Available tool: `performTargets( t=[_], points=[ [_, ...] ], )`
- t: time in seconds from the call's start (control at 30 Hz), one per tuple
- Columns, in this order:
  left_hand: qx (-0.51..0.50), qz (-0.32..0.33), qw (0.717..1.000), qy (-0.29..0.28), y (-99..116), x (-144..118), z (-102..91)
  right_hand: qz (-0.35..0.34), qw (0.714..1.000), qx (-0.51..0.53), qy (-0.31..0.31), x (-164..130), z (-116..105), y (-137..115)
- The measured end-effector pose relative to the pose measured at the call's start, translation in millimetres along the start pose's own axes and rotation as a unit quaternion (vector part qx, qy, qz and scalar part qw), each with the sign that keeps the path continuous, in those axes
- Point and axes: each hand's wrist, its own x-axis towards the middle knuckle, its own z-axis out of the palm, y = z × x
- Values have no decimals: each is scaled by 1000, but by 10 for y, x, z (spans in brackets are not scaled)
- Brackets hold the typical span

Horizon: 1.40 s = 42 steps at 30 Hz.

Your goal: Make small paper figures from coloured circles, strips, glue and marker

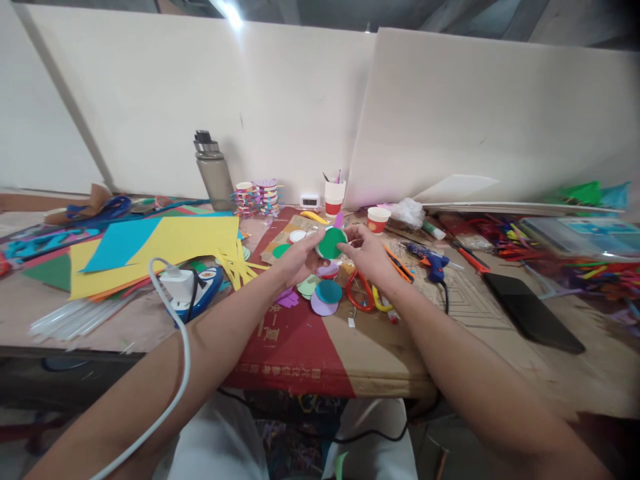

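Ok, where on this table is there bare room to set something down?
The clearest patch is the brown cardboard near the front edge, between the scissors and the black slab. The red cardboard in front of the paper circles is bare too. It is crowded around both hands, left and right, and under the yellow paper.

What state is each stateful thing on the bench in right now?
Green disc: held up, pinched between both hands.
Left hand: fingers shut on disc.
Right hand: fingers shut on disc.
Bottle: upright, capped.
Glue gun: lying down, corded.
Scissors: flat on bench; open or shut unclear.
Charger: cable plugged in.
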Motion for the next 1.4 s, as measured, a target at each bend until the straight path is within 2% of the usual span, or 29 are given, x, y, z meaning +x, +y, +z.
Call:
performTargets(
  t=[0.23, 0.37, 0.47, 0.63, 0.77, 0.9, 1.0, 1.4],
  points=[
    [9, -22, 1000, 6, 9, -2, -5, -2, 1000, -13, 4, -16, -3, -23],
    [52, 2, 998, 21, -8, 7, -26, -25, 999, -29, 19, 8, 19, 61],
    [67, 25, 995, 75, 7, 29, -47, -34, 998, -28, 34, 13, 22, 74],
    [10, 94, 978, 184, 152, 88, -118, -42, 997, -46, 39, -13, 1, 33],
    [-37, 145, 954, 259, 332, 120, -227, -117, 988, -94, -23, -96, 63, -15],
    [-73, 173, 934, 303, 467, 135, -340, -220, 959, -145, -102, -236, 231, -85],
    [-89, 187, 918, 337, 482, 149, -383, -267, 940, -154, -147, -340, 372, -121],
    [-27, 176, 924, 338, 398, 173, -410, -248, 882, -315, -246, -549, 655, -207]
  ],
)
